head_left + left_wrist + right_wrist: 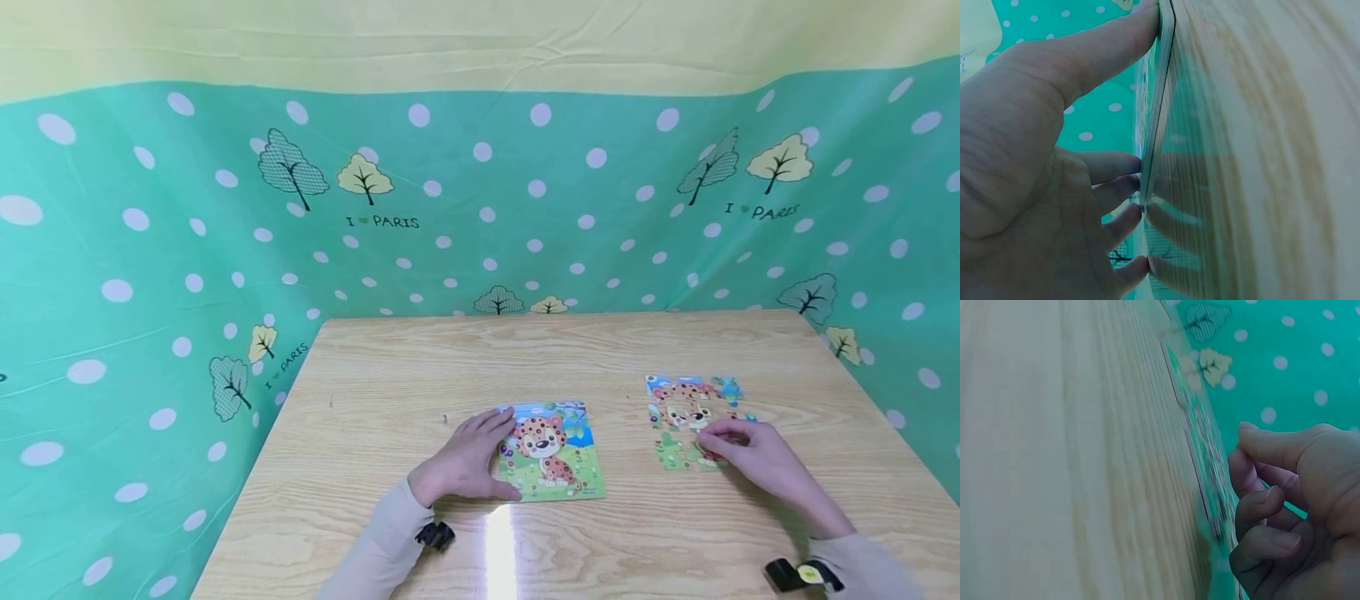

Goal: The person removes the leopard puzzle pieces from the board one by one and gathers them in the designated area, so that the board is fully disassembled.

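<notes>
A square picture board (555,454) with a spotted leopard cub on grass lies flat on the table. My left hand (471,457) rests at its left side, fingers spread, fingertips on the upper left and thumb at the lower left edge. To the right lies a jigsaw puzzle (678,454) with a similar leopard, its pieces partly apart and wood showing through gaps. Over its lower right part is my right hand (750,450), thumb and index tips together, other fingers curled. No piece shows between the fingertips (1247,426) in the right wrist view; the hand hides some pieces.
The wooden table (420,358) ends at a green dotted cloth (480,183) that hangs behind and on both sides. Black bands (435,536) are on both wrists. A bright light reflection lies on the wood below the picture board.
</notes>
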`<state>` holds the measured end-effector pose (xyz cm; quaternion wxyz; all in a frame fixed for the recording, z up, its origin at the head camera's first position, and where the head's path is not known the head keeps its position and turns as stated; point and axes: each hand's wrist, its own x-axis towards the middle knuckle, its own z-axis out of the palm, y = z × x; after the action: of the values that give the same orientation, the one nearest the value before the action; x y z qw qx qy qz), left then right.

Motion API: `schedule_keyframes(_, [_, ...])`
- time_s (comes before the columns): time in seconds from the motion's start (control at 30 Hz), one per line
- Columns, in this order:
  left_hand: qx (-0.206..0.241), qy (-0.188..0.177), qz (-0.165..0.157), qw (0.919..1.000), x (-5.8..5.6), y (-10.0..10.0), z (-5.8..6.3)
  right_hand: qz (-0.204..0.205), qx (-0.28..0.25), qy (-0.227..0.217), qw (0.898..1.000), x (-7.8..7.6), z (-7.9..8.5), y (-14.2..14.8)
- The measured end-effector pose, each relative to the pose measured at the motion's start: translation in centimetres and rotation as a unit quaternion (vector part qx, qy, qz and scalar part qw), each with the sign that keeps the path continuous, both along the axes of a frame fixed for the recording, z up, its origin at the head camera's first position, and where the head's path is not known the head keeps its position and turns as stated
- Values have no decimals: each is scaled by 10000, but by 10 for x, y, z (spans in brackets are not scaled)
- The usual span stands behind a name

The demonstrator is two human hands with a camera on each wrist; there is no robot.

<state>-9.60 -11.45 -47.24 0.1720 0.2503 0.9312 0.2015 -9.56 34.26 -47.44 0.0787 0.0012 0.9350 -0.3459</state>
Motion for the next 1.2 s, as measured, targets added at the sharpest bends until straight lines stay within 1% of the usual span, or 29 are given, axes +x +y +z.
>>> schedule_keyframes(0.3, [10,33,-4,10000,0,-1,0,439,-213,76,9988,-4,2,-33])
schedule_keyframes(0.53, [19,7,26,10000,1,0,0,746,-431,178,9961,-6,2,-53])
schedule_keyframes(0.67, [28,-1,29,10000,1,0,0,868,-488,133,9949,-6,2,-63])
schedule_keyframes(0.9, [52,-5,20,10000,1,-1,1,1016,-544,244,9930,-5,0,-78])
schedule_keyframes(1.07, [55,33,-16,10000,2,-1,1,1088,-703,166,9914,-3,-1,-87])
schedule_keyframes(1.2, [69,46,-29,10000,1,-1,0,1206,-795,192,9893,-1,-1,-94])
